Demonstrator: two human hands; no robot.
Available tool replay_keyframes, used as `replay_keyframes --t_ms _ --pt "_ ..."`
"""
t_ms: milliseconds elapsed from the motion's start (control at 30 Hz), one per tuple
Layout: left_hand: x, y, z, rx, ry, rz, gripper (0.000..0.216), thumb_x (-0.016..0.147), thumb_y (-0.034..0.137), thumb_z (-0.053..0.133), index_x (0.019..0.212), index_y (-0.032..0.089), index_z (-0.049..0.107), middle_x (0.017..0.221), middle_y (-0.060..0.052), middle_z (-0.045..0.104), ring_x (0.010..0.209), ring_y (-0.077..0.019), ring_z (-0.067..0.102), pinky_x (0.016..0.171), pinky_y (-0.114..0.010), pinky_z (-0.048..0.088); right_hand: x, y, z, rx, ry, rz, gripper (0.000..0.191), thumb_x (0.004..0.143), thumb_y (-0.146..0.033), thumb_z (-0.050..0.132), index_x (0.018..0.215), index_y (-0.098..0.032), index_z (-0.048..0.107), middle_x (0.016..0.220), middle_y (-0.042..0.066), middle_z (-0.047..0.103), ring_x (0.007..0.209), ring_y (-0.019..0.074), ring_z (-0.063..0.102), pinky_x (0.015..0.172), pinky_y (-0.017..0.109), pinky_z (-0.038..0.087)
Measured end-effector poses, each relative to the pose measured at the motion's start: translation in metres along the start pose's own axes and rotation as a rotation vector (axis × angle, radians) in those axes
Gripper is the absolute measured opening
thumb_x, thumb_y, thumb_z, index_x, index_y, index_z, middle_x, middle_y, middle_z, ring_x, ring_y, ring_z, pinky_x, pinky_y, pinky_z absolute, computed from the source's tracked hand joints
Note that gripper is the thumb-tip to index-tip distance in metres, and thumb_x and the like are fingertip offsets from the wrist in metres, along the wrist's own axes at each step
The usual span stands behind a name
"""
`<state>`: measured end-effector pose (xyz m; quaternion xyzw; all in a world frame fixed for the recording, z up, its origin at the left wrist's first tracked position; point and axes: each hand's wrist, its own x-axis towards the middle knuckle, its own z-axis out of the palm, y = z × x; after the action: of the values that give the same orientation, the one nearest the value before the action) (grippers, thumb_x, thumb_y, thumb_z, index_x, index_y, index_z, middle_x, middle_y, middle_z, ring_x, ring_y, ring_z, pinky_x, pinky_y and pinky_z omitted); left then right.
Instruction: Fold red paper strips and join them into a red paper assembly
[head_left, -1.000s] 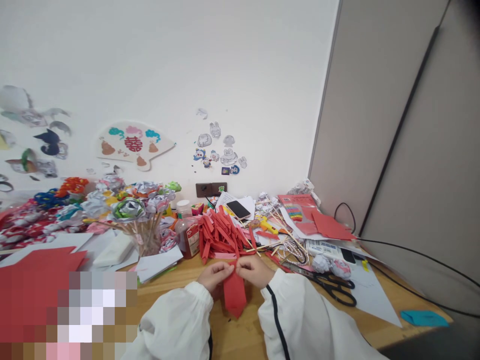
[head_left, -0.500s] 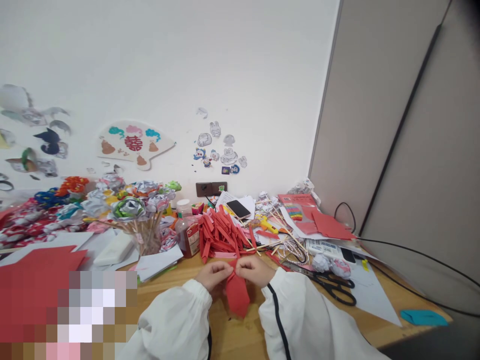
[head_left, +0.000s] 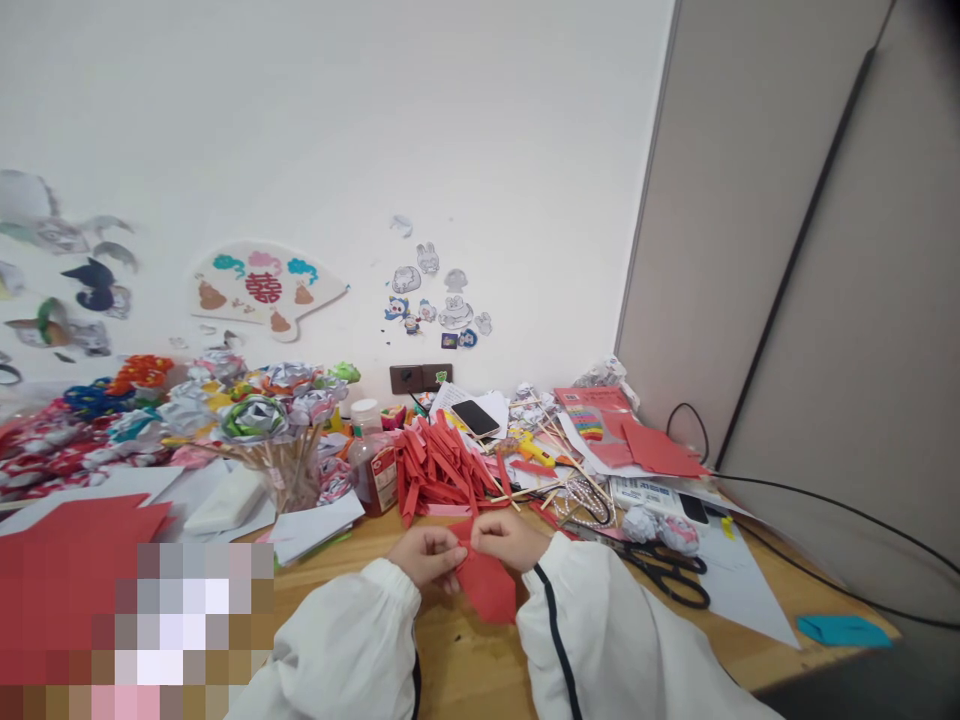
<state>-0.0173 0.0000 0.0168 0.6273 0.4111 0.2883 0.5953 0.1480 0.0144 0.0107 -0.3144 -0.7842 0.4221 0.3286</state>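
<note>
With left hand (head_left: 425,555), pinches the upper part of a folded red paper (head_left: 487,590) between thumb and fingertips, in front of a heap of red strips (head_left: 442,470). Holds the paper over the bench (head_left: 480,675), between both hands, with the lower end slanting toward the right sleeve (head_left: 600,630). With right hand (head_left: 511,540), grips the top of the same paper, with fingers curled in. Farther right, has black-handled scissors (head_left: 641,555), then a white sheet (head_left: 754,595), then a flat blue piece (head_left: 844,630) near the bench's corner.

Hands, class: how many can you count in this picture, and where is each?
2: the left hand, at lower centre, and the right hand beside it, both pinching the red paper. The pixelated lower left might hide others.
</note>
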Motion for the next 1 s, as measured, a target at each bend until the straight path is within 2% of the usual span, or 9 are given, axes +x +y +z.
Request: replay_keyframes --t_ms 133,500,667,833,1000 --pt "0.0 -0.004 0.0 0.024 -0.007 0.023 0.03 0.052 0.042 0.058 0.053 0.015 0.044 0.037 0.003 0.056 0.034 -0.0109 0.052 0.038 -0.02 0.038 -0.001 -0.002 0.001 -0.023 -0.013 -0.02 0.011 0.066 -0.018 0.044 0.058 -0.014 0.049 0.051 -0.005 0.041 0.049 0.006 0.036 0.045 0.016 0.028" --pt "0.002 -0.014 0.009 0.069 0.09 0.066 0.033 0.052 0.044 0.057 0.06 0.015 0.044 0.031 0.006 0.05 0.028 -0.0102 0.049 0.028 -0.017 0.033 -0.001 0.003 0.005 -0.051 -0.043 -0.055 0.016 0.069 -0.024 0.044 0.058 -0.013 0.049 0.053 -0.005 0.041 0.05 0.0062 0.037 0.047 0.016 0.03" --pt "0.005 -0.007 0.003 -0.077 0.234 0.111 0.033 0.052 0.044 0.058 0.059 0.016 0.041 0.032 0.005 0.053 0.028 -0.0093 0.049 0.03 -0.017 0.037 0.001 0.007 -0.005 0.047 0.047 -0.039 0.023 0.071 -0.036 0.045 0.069 -0.014 0.052 0.062 -0.002 0.049 0.058 0.0086 0.044 0.055 0.019 0.035" --pt "0.004 0.003 -0.007 -0.267 0.398 0.096 0.035 0.047 0.039 0.063 0.062 0.018 0.041 0.039 0.005 0.058 0.035 -0.012 0.055 0.041 -0.023 0.046 0.005 0.018 -0.014 0.227 0.063 0.08 0.028 0.067 -0.038 0.049 0.082 -0.015 0.048 0.056 -0.003 0.05 0.044 0.0069 0.045 0.044 0.019 0.037" --pt "0.003 0.003 -0.006 -0.236 0.355 0.064 0.036 0.047 0.042 0.061 0.052 0.018 0.034 0.036 0.003 0.057 0.036 -0.0142 0.055 0.038 -0.023 0.044 0.007 0.022 -0.015 0.282 0.171 0.083 0.027 0.063 -0.034 0.053 0.081 -0.014 0.048 0.049 -0.005 0.049 0.039 0.0066 0.046 0.041 0.018 0.037"
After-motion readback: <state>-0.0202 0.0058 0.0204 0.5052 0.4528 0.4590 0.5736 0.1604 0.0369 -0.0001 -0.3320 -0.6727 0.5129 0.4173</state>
